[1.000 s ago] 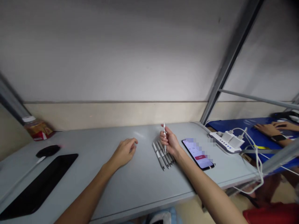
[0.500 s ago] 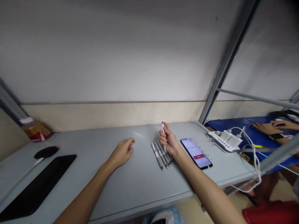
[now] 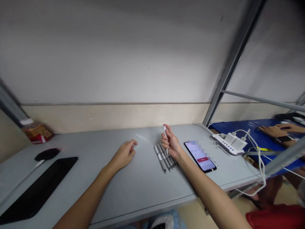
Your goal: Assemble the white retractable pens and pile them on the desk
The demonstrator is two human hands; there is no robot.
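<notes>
- White pen (image 3: pixel 165 129) in the head view, gripped by the curled right hand (image 3: pixel 172 144).
- At seven o'clock from that hand, grey-and-white pens (image 3: pixel 164 158) lie side by side on the counter (image 3: pixel 138 190); at four o'clock, a lit phone (image 3: pixel 197 156).
- At nine o'clock, the left hand (image 3: pixel 124 154) rests loosely bent, released.

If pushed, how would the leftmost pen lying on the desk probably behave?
The leftmost pen would probably roll, as its barrel looks round and the grey desk flat; any clip is hard to make out. Pushed rightward, it would likely bump the neighbouring pens close beside it. Its slim, straight body suggests something light and stiff.
</notes>
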